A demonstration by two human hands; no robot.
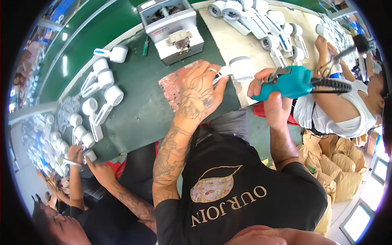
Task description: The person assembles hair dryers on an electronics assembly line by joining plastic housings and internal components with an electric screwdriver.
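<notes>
My left hand (pixel 202 87) is closed round the handle of a white handheld device with a round, drum-shaped head (pixel 241 68). Most of that handle is hidden under my fingers. It lies over the table just right of a worn red patch (pixel 171 86). In my right hand (pixel 274 98) is a teal corded power tool (pixel 286 83), gripped round its body, with a black ribbed cord sleeve pointing right. My right fingers and the tool's left end are close to the round head; whether they touch, I cannot tell.
A grey metal machine (pixel 173 34) stands at the back, beside a green-handled screwdriver (pixel 145 46). Similar white devices lie on the left (pixel 105 77) and in a pile (pixel 261 24) at back right. Co-workers sit on both sides. Brown sacks (pixel 339 167) are on the floor at right.
</notes>
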